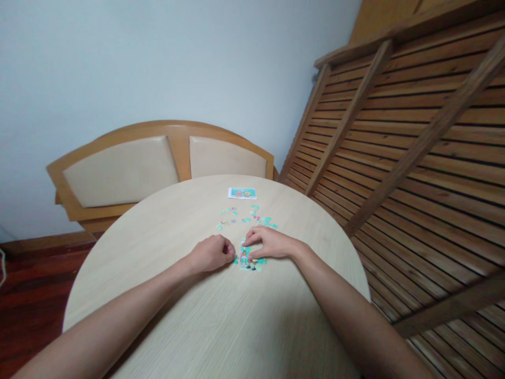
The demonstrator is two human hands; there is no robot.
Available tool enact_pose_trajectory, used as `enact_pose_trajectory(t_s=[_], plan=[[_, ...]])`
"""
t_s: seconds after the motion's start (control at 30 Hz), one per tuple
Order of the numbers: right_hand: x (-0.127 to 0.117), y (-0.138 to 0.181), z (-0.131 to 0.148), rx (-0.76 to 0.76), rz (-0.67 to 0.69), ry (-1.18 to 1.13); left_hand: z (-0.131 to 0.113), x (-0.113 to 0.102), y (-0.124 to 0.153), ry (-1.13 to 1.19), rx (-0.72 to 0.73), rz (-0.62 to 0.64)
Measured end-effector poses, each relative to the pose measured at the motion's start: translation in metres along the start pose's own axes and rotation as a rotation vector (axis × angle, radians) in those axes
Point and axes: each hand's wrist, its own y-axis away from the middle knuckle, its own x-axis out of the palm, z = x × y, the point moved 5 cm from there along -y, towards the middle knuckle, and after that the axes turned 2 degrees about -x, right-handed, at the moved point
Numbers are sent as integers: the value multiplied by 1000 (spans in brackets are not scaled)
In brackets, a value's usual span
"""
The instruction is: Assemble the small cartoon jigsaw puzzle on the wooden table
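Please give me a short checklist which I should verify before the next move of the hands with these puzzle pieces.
1. Partly joined puzzle lies flat on the table: ok.
2. Right hand is clear of the puzzle: not ok, its thumb and fingers cover part of it.
3. Left hand has a firm grip on the small teal piece: cannot tell, the piece is at the fingertips but too small to judge.
4. Loose pieces beyond the hands are uncovered: ok, they lie scattered in view.
5. Picture sheet shows its printed side: ok, it lies beyond the loose pieces.
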Motion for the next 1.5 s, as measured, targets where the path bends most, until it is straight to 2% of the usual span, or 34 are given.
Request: enact_pose_trajectory(t_s=[0.27,0.43,0.5,0.6,0.73,0.9,1.03,1.13,1.23,1.33,1.4,1.5], plan=[[-1,0,-2,-23,-17,-10,-4,-7,4,-84,-42,-19],[-6,4,-7,-29,-60,-111,-3,-12,4,-159,-82,-60],[-14,8,-15,13,-124,-119,-2,-15,4,-172,-89,-76],[-31,20,-30,110,-240,-8,1,-19,4,-182,-92,-115],[-52,40,-50,231,-316,124,7,-25,2,-186,-93,-174],[-66,60,-69,347,-359,117,15,-31,0,-193,-111,-225],[-63,66,-78,419,-309,-3,14,-33,-1,-207,-89,-246],[-58,67,-79,457,-248,-85,3,-29,0,-194,45,-250],[-52,64,-75,465,-178,-109,-18,-21,4,-189,341,-230],[-46,59,-72,477,-124,-115,-33,-9,11,-196,618,-138],[-43,57,-71,493,-120,-123,-37,-4,14,-201,692,-93],[-42,55,-68,508,-125,-124,-36,-2,14,-195,690,-95]])
